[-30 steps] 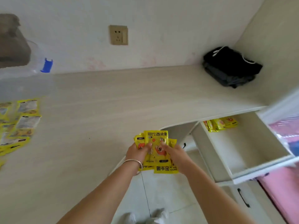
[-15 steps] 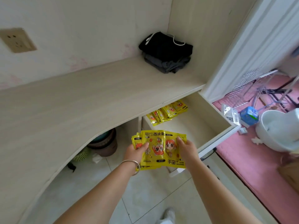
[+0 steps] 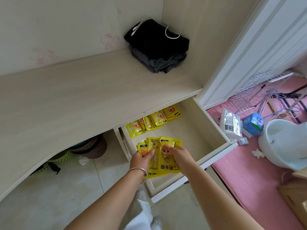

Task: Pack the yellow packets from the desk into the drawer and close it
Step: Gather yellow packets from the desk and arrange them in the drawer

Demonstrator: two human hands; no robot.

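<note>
Yellow packets [image 3: 163, 156], fanned into an overlapping bundle, are held by both hands above the front half of the open drawer [image 3: 214, 123]; the printed long axis of the bundle runs front to back, roughly along the drawer's own depth. Desk [image 3: 83, 97]: a pale wood-grain top with a curved front edge, from under which the drawer is pulled well out; no loose packets show on the visible part of its surface. Folded dark clothing [image 3: 157, 50] with a white cord lies in the desk's far corner. The drawer holds a row of yellow packets [image 3: 152, 121], overlapped and leaning at its back, partly under the desk edge; the floor between that row and the held bundle is bare. Left hand [image 3: 142, 159]: fingers curled round the bundle's left edge, thumb on top, a metal bangle [image 3: 138, 171] at the wrist. Right hand [image 3: 178, 154]: fingertips pinching the bundle's upper right part from above. Both hands are equally near the drawer floor, which lies directly beneath them, so setting the bundle down appears to call for lowering it just in front of the stored row. The drawer remains to be closed.
</note>
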